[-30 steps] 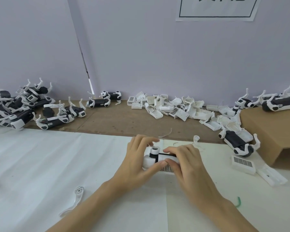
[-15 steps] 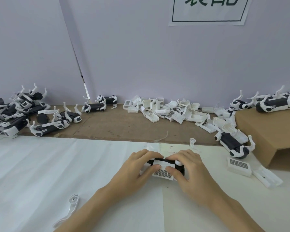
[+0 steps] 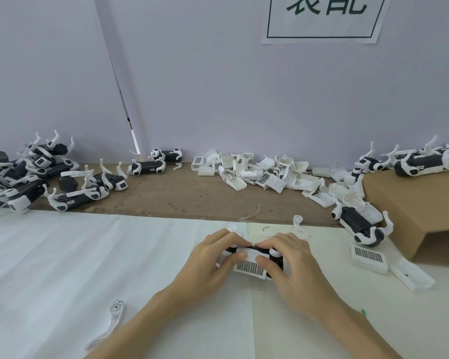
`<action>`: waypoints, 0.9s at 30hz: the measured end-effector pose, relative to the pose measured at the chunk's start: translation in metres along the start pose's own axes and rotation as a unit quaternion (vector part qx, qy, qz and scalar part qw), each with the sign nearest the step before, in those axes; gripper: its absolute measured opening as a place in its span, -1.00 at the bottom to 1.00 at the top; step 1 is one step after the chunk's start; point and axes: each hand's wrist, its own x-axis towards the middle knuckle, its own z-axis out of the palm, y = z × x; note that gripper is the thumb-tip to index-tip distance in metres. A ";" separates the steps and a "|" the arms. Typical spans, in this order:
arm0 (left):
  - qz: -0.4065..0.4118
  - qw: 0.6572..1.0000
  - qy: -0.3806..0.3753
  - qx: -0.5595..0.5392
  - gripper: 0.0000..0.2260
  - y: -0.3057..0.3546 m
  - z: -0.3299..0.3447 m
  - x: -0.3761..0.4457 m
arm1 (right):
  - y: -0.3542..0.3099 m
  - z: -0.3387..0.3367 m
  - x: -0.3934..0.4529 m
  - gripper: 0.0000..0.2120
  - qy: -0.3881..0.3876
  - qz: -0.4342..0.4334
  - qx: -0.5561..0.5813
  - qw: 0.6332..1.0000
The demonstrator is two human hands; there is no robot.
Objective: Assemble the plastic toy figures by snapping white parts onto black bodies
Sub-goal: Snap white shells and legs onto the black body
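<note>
The toy body (image 3: 279, 264) is black, and the white cover (image 3: 252, 266) on it carries a grid of small dark squares. The sheet (image 3: 62, 255) over the bench is white; the strip (image 3: 179, 195) behind it is brown. The box (image 3: 412, 200) is tan. The wall (image 3: 218, 86) is pale lilac, and its white sign (image 3: 322, 19) has a dark green border and characters.

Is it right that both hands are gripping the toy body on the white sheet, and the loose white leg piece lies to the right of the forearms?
Not quite. In the head view the loose white leg piece lies left of the forearms. Both hands, left hand and right hand, do grip the toy body on the white sheet.
</note>
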 end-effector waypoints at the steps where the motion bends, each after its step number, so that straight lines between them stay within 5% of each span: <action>1: -0.001 1.000 0.001 -0.007 -0.83 0.001 0.000 0.001 | 0.000 0.000 0.000 -0.88 0.003 0.003 0.004 1.000; 5: -0.022 0.999 0.021 -0.019 -0.77 0.006 -0.003 0.002 | -0.005 -0.003 0.001 -0.93 0.033 0.055 0.108 0.992; 8: 0.028 0.996 0.044 0.072 -0.49 0.003 -0.006 -0.001 | -0.010 -0.005 0.007 -0.76 0.060 0.176 0.308 0.933; 10: 0.068 0.995 0.025 0.072 -0.39 0.000 -0.004 -0.002 | -0.009 -0.008 0.009 -0.65 0.019 0.261 0.390 0.883; 13: 0.076 0.997 0.021 -0.007 -0.54 0.002 0.004 -0.003 | -0.004 -0.005 0.008 -0.55 -0.054 0.305 0.405 0.860; 15: 0.040 0.998 0.023 -0.036 -0.59 0.004 0.006 -0.004 | -0.004 -0.002 0.006 -0.58 -0.025 0.268 0.380 0.885; 19: -0.048 0.994 0.037 -0.089 -0.64 0.003 0.000 -0.003 | -0.006 -0.004 -0.002 -0.73 0.001 0.049 0.185 0.981; 22: -0.074 0.989 0.035 -0.122 -0.68 0.005 -0.002 -0.002 | -0.009 0.002 -0.003 -0.60 -0.017 0.029 0.086 0.996; 27: -0.061 0.990 0.033 -0.125 -0.72 0.007 -0.001 -0.003 | -0.011 0.002 -0.003 -0.67 0.019 0.027 0.039 0.999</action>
